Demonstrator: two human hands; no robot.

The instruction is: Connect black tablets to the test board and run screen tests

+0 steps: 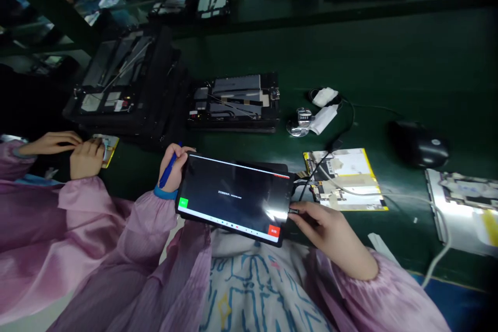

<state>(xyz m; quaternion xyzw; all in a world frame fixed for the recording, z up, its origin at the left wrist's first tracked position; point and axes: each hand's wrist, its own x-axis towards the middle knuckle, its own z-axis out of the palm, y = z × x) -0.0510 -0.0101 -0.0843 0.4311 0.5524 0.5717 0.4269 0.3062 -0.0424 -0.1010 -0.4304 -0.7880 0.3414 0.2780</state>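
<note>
A tablet (233, 187) with a lit dark screen, a green square at lower left and a red one at lower right, is held tilted in front of my body. My left hand (172, 168) grips its left edge and also has a blue pen (170, 166) between the fingers. At the tablet's right edge, my right hand (321, 223) pinches a small black cable plug (293, 211); whether it is fully seated I cannot tell. Just beyond lies a battery-like board (344, 179) with yellow edges and wires, joined by cables near the tablet.
Opened tablet bodies stand in a stack (116, 83) at left, with another pile (235, 101) ahead. A metal tally counter (301, 122), a coiled cable and a black mouse (418, 142) lie right. A co-worker's hands (83, 155) hold a small part at far left.
</note>
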